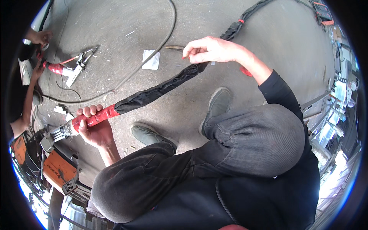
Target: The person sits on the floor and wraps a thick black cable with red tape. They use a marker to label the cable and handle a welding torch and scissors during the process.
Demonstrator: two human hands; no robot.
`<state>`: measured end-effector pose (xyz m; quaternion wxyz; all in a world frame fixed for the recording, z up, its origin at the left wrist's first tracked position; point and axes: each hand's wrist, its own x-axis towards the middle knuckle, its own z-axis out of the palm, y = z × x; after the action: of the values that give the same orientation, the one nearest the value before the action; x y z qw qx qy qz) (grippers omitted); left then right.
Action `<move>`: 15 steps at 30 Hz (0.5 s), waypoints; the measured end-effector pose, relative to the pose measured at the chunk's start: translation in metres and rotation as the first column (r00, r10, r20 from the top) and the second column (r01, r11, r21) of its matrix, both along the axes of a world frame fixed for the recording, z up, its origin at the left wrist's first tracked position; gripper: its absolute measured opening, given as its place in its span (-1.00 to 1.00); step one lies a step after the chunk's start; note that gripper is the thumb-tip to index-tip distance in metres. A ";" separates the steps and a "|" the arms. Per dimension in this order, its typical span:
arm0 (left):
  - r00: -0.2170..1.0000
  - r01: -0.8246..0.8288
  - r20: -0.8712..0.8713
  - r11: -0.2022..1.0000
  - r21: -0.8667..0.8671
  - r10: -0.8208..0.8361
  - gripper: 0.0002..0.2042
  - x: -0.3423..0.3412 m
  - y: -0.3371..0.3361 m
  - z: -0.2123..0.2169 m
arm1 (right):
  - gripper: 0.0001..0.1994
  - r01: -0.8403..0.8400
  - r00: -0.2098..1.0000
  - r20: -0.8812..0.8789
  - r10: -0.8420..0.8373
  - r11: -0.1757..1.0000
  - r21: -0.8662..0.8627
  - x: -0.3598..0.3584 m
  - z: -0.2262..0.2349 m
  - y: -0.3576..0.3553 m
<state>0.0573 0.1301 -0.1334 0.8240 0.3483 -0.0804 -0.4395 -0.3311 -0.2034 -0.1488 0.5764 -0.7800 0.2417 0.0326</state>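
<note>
A thick cable in a black fabric sleeve [153,93] runs slantwise across the floor in front of my shoes. My left hand [96,132] is wrapped round its red-taped end [102,116], thumb on the near side. Beyond that grip, a metal end piece [63,131] with several prongs or wires points to the lower left. My right hand [211,50] is above the sleeve's far stretch, fingers curled and pinched together. A tiny bit of red shows at its fingertips, too small to name. Behind the right wrist the black sleeve continues, partly hidden.
At the far left, a co-worker's hands [40,37] are at another red-taped cable [55,68] with a metal end [78,69]. A grey cable [132,73] curves over the floor past a white sheet [151,59]. An orange machine [59,168] stands at the lower left.
</note>
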 end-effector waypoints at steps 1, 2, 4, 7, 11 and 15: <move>1.000 -0.007 0.007 1.000 0.004 0.007 -0.64 0.001 0.000 -0.001 | -0.77 -0.062 0.998 0.022 0.061 0.998 0.029 -0.002 -0.002 -0.003; 1.000 -0.009 -0.018 1.000 -0.007 0.009 -0.64 0.002 0.000 -0.002 | -0.76 -0.071 0.995 -0.066 0.073 0.997 0.032 -0.002 -0.004 -0.004; 1.000 -0.002 -0.028 1.000 -0.030 0.001 -0.66 0.003 -0.001 -0.004 | -0.75 -0.038 0.994 -0.110 0.024 0.992 -0.122 0.000 -0.006 -0.008; 0.999 -0.009 -0.042 1.000 -0.020 0.008 -0.69 0.005 0.000 -0.005 | -0.71 0.196 0.977 -0.062 -0.203 0.976 -0.099 0.004 -0.002 -0.018; 0.998 -0.044 -0.049 0.999 0.014 0.045 -0.74 0.005 0.002 -0.006 | -0.63 0.025 1.000 -0.014 -0.026 0.998 -0.059 -0.005 0.008 -0.026; 0.998 -0.040 -0.053 0.999 0.009 0.041 -0.76 0.007 0.004 -0.008 | -0.57 -0.175 0.963 0.058 0.263 0.776 -0.606 -0.016 -0.002 0.012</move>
<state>0.0643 0.1344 -0.1412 0.8331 0.3416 -0.0497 -0.4322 -0.3471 -0.1915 -0.1507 0.3101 -0.9442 0.1063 -0.0326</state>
